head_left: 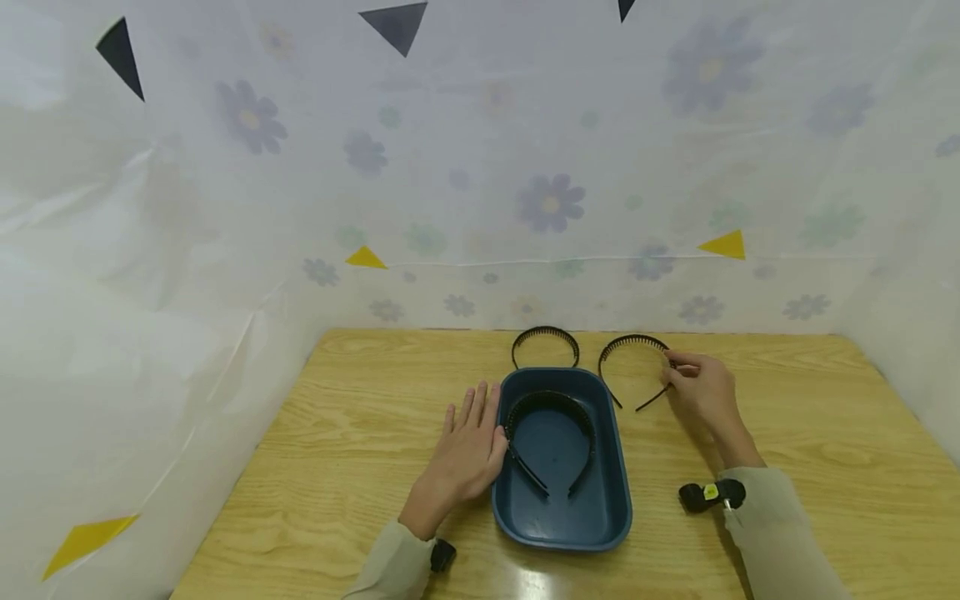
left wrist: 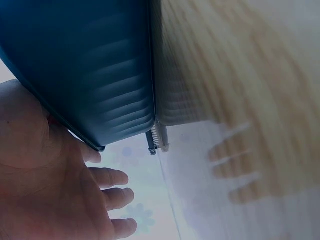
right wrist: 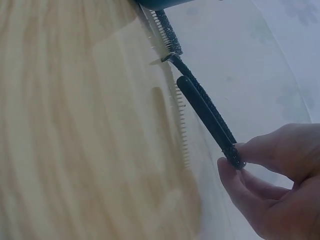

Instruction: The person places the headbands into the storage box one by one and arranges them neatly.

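Observation:
A dark blue tray (head_left: 609,467) sits in the middle of the wooden table, with a black toothed headband (head_left: 587,421) lying inside it. My left hand (head_left: 471,446) lies flat, fingers straight, against the tray's left wall (left wrist: 100,75). A second black headband (head_left: 546,332) lies behind the tray. To the right, a third black headband (head_left: 628,342) lies on the table, and my right hand (head_left: 693,385) pinches its right side. In the right wrist view the fingertips (right wrist: 235,170) pinch that headband (right wrist: 205,107).
The wooden table (head_left: 825,433) is enclosed by white flower-printed sheeting (head_left: 480,208) at the back and both sides. Wrist-mounted cameras (head_left: 711,495) sit on both sleeves.

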{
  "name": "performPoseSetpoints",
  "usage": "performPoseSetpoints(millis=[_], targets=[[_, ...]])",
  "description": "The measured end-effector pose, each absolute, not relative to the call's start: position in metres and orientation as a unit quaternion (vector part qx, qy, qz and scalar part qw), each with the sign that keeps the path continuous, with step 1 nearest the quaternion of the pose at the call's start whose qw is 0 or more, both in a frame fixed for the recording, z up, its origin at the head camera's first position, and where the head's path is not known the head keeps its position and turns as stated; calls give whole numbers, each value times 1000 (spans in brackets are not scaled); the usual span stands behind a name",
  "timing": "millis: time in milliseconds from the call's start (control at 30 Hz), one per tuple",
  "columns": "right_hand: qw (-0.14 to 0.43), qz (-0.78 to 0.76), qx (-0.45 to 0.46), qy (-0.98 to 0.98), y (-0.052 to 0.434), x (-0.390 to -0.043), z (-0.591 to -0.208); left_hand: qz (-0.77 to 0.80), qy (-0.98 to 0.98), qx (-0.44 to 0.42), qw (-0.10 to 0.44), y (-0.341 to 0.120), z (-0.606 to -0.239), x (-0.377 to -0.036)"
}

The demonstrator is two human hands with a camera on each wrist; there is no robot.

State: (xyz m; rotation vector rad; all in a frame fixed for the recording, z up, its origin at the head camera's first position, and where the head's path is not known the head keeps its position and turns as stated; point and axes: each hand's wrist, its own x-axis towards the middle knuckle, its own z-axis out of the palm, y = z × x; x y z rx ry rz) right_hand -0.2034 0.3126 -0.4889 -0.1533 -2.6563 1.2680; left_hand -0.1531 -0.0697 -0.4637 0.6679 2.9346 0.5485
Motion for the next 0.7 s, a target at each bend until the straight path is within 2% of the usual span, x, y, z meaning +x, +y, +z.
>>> performPoseSetpoints(millis=[700], targets=[[180, 426, -41, -886, 326, -200, -468, 185, 958, 215, 39, -68, -462, -154]])
